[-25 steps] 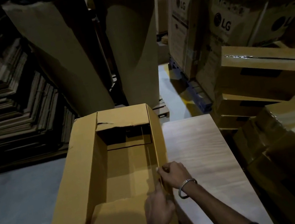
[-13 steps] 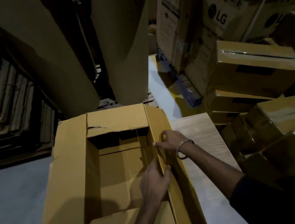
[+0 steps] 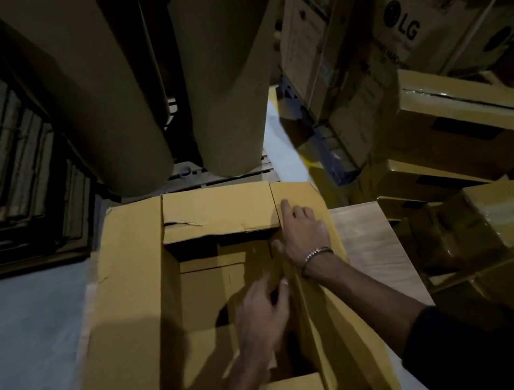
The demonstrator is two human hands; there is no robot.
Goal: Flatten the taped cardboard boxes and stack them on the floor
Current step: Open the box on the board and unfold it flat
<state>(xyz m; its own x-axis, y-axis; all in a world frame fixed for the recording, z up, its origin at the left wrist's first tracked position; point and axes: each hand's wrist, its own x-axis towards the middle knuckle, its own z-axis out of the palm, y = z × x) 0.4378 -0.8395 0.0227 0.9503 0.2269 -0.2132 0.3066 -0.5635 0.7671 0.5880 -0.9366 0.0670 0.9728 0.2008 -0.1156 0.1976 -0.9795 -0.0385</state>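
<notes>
Both our hands work the open tan cardboard box, its long axis running away from us. Our right hand lies nearer the far corner, fingers straight on the right flap; our left hand hovers inside, fingers loosely curled, empty.

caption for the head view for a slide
Both hands, left and right, work the open box's right wall.

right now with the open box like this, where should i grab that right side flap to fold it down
Take the right side flap along its free outer edge near the far corner, coming from above and the right. It stands spread outward from the open box, so that edge is exposed. The right hand lies on it by the fold; the left hand reaches inside against the same wall.
</notes>
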